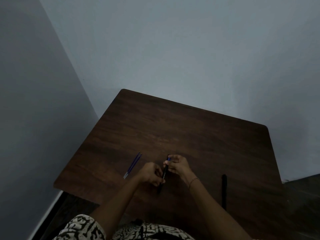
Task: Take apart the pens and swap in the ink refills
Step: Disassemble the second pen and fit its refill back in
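Note:
A black pen (164, 174) is held over the dark wooden table (190, 135), its far end showing a bit of blue. My left hand (151, 173) grips the pen's lower part. My right hand (178, 165) pinches its upper end near the blue tip. Two blue ink refills (133, 165) lie side by side on the table to the left of my hands. A second black pen (224, 191) lies on the table to the right, near the front edge.
The table stands in a room corner, with grey walls to the left and behind. The scene is dim. A patterned black-and-white garment (83, 227) shows at the bottom, and the floor (303, 187) is visible at right.

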Demonstrator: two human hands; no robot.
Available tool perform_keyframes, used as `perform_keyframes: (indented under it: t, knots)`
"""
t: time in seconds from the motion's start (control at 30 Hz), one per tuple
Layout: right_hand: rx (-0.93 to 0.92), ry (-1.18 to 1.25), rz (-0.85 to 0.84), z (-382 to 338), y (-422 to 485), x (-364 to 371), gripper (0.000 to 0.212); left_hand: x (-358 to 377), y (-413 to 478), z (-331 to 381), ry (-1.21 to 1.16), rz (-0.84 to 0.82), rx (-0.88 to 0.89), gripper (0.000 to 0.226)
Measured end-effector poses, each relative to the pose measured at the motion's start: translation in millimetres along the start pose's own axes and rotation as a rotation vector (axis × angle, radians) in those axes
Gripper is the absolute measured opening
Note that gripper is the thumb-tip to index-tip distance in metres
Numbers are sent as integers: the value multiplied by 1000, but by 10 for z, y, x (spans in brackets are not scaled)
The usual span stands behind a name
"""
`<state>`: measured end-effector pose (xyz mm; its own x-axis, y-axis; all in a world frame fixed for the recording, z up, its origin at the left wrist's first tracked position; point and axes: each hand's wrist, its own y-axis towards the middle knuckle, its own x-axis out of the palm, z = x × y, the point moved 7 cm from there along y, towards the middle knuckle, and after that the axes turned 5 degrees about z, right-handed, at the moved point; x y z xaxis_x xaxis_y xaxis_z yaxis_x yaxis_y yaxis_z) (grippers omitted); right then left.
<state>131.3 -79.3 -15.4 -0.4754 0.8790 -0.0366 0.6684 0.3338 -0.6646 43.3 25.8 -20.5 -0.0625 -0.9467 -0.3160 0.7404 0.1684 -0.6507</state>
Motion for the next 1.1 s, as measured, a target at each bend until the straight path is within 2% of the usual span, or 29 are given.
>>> perform_keyframes:
  t: [0.13, 0.3, 0.43, 0.6, 0.77, 0.87, 0.93, 1.0, 1.1]
  knots:
    - [-84, -116, 32, -70, 39, 9, 28, -36, 2, -21, -12, 46, 3, 28]
    - [-471, -784, 172, -318, 88, -117, 41, -125, -16, -82, -18, 62, 1, 21]
    - [-506, -1134, 95, -252, 189, 32, 40, -169, -37, -114, -26, 69, -5, 20]
    - [-522, -1281, 36, -186, 188, 209, 32, -188, -51, -140, -25, 71, -24, 21]
    - [-525, -1247, 86, -177, 209, 183, 22, -199, -63, -140, -32, 93, -9, 22]
    - [-499, -1143, 132, -188, 220, 81, 14, -179, -58, -127, -31, 89, -11, 22]
    - [-474, -982, 182, -208, 229, -26, 17, -165, -53, -109, -18, 82, -2, 22]
    - [-391, -714, 197, -209, 242, -142, 29, -143, -43, -88, -10, 76, 8, 22]
    - [-220, -256, 100, -147, 243, -214, 38, -87, -21, -45, 7, 61, 15, 21]
